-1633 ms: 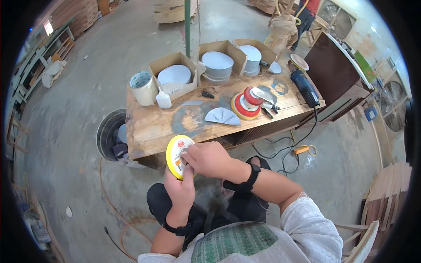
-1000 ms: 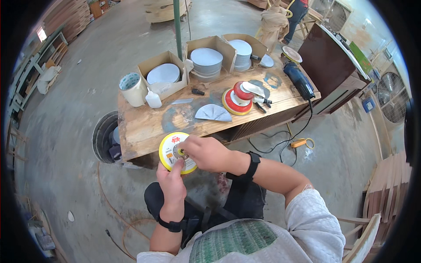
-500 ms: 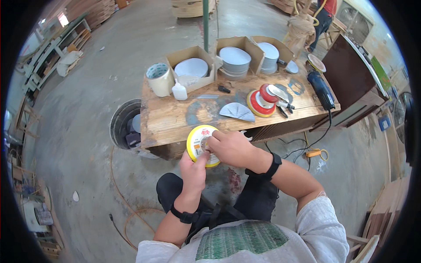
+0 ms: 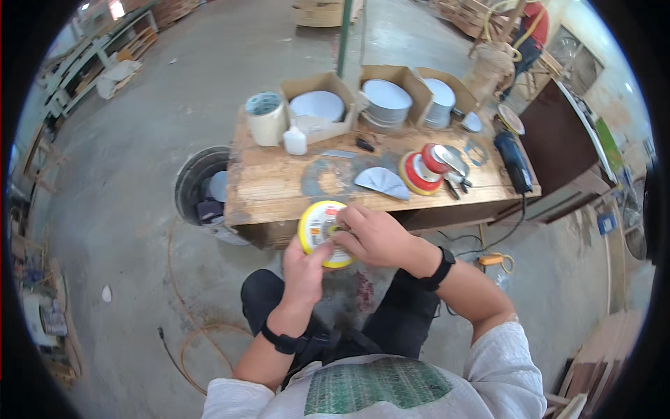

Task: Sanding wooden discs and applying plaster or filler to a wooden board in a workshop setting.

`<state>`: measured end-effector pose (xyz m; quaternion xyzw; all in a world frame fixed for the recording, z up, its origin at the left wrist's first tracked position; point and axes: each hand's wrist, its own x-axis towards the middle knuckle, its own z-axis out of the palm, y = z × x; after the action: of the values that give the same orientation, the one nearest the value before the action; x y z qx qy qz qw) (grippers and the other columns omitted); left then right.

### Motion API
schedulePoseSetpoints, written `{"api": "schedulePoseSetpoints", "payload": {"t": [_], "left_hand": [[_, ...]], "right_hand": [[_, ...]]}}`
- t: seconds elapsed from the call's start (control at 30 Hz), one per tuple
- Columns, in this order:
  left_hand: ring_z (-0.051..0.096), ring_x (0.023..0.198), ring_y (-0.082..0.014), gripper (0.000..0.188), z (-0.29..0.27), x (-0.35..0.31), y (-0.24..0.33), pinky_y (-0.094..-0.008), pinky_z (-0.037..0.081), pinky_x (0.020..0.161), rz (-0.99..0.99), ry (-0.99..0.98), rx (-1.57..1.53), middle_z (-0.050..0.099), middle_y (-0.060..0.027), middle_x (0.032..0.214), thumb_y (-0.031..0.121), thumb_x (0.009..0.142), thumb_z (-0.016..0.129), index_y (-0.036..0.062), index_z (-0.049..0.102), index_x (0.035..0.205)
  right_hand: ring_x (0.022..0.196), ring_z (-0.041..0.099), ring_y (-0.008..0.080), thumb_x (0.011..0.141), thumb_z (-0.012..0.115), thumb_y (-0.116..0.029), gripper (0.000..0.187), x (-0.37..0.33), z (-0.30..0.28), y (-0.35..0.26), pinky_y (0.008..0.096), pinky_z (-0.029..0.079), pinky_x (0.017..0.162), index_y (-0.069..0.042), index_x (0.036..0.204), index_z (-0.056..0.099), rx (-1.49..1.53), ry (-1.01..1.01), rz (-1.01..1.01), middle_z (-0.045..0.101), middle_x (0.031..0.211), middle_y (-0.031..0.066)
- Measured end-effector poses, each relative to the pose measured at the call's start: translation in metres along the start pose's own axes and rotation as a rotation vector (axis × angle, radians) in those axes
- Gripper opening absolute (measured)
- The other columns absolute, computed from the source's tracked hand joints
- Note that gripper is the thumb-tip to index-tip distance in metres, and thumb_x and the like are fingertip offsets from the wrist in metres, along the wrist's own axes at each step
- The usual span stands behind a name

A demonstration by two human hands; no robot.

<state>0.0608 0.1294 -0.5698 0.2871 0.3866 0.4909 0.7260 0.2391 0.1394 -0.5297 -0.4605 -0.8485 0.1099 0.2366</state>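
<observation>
A round sanding backing pad (image 4: 314, 228) with a yellow rim and a white printed face is held above my lap, close to the workbench's near edge. My left hand (image 4: 301, 276) grips its lower left side, thumb lying on the face. Over the pad's middle, my right hand (image 4: 379, 239) is closed, thumb and fingers pinched at the metal hub. Whatever small part those fingers hold is hidden. Beyond the pad, a folded grey sanding disc (image 4: 382, 183) lies on the wooden workbench (image 4: 269, 192). A red and white air sander (image 4: 421, 173) stands to its right.
Cardboard boxes hold stacks of pale sanding discs (image 4: 387, 101). Nearby are a tape roll (image 4: 266, 126), a white bottle (image 4: 295, 142) and a blue corded polisher (image 4: 513, 162). A dark bin (image 4: 187, 187) stands left; a hose (image 4: 183, 293) crosses the floor. Another person (image 4: 528, 49) is at back right.
My right hand's fingers have shifted over the hub, and a pale forked end that showed beyond the hand is out of sight. The whole view has swung slightly.
</observation>
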Motion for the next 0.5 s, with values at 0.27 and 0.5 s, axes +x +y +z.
{"api": "schedulePoseSetpoints", "payload": {"t": [0.27,0.5], "left_hand": [[0.063,0.096,-0.0126,0.024,0.010,-0.002,-0.012,-0.0284,0.051,0.084,0.230,0.001,0.263,0.067,-0.0065,0.108,0.006,0.092,0.066,-0.0004,0.060,0.114],[0.070,0.092,-0.0231,0.030,0.000,0.012,-0.009,-0.0392,0.064,0.067,-0.014,-0.024,0.065,0.065,-0.0122,0.114,0.005,0.093,0.061,-0.0004,0.055,0.122]], "right_hand": [[0.063,0.065,0.0312,0.092,0.061,-0.028,0.025,0.001,0.005,0.012,0.0426,0.052,0.058,-0.005,0.083,0.060,-0.181,-0.017,-0.164,0.059,0.074,0.0119],[0.070,0.067,0.0313,0.086,0.064,-0.017,0.028,-0.002,0.000,0.007,0.0409,0.055,0.057,-0.004,0.107,0.051,-0.192,-0.084,-0.141,0.057,0.103,0.0156]]}}
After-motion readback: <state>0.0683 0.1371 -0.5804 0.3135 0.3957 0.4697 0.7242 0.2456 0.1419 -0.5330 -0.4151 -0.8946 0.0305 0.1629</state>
